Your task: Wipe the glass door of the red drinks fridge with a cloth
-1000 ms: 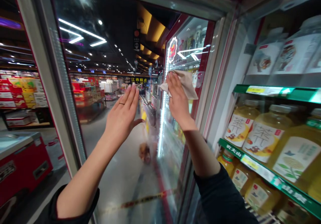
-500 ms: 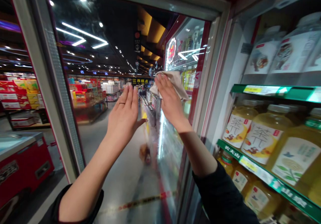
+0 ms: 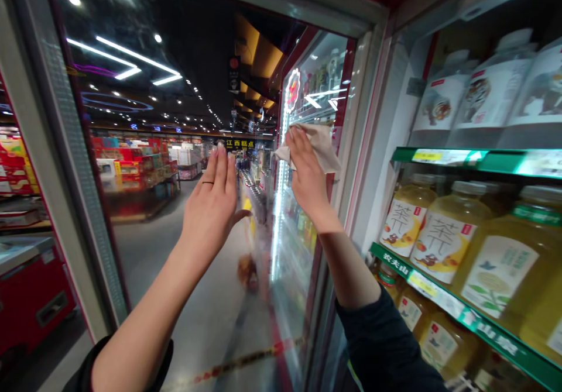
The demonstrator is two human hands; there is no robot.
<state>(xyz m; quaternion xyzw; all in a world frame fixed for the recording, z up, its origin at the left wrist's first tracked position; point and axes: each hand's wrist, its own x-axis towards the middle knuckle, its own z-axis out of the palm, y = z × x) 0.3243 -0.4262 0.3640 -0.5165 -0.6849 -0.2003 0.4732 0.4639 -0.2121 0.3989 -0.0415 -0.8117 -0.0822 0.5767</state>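
Note:
My left hand [image 3: 211,196] lies flat toward the glass door [image 3: 184,298], its fingers straight and close together and its thumb held out to the side. It holds nothing, and a thin dark ring circles one finger. Further right, my right hand [image 3: 307,172] presses a whitish cloth [image 3: 322,143] against the glass near the door's right frame [image 3: 362,99]. Its fingers lie across the cloth, whose loose corner sticks out to the right. The palm side of both hands is hidden.
Shelves of large drink bottles [image 3: 454,228] stand close on my right, edged with green label strips [image 3: 465,317]. A lit drinks fridge [image 3: 302,99] and stacks of boxed goods [image 3: 136,167] show through the glass. A red chest [image 3: 35,304] is at lower left.
My right hand has slid the cloth to the right, closer to the door's right frame. My left hand keeps its flat pose. The view has turned slightly right.

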